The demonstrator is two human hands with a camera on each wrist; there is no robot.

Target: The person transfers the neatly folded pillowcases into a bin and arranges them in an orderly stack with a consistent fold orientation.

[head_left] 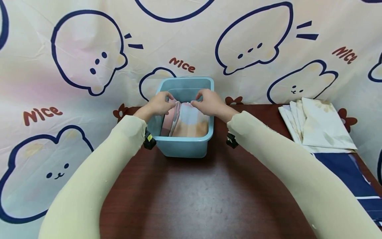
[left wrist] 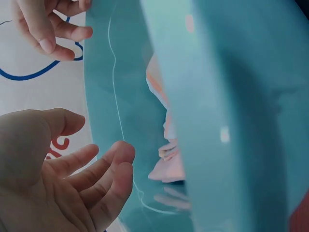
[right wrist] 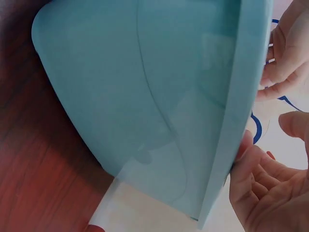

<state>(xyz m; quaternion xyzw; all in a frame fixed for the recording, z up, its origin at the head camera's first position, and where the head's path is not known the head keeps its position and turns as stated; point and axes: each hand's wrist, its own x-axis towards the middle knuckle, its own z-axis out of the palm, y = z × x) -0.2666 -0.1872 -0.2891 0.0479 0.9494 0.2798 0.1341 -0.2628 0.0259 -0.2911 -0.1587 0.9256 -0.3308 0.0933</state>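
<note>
A light blue plastic bin stands on the dark table, with folded cloths inside. One folded pastel cloth fills its right part, and a pink folded cloth stands along the left. My left hand is over the left side of the bin, close above the pink cloth. My right hand is over the right rim, near the pastel cloth's far edge. In the left wrist view the left hand has loosely bent fingers with nothing between them. Likewise, the right hand is relaxed beside the rim, thumb apart.
Folded cream cloths lie at the table's right side, with a navy cloth in front of them. Behind the bin hangs a white curtain printed with cartoon outlines. The dark reddish table extends toward me.
</note>
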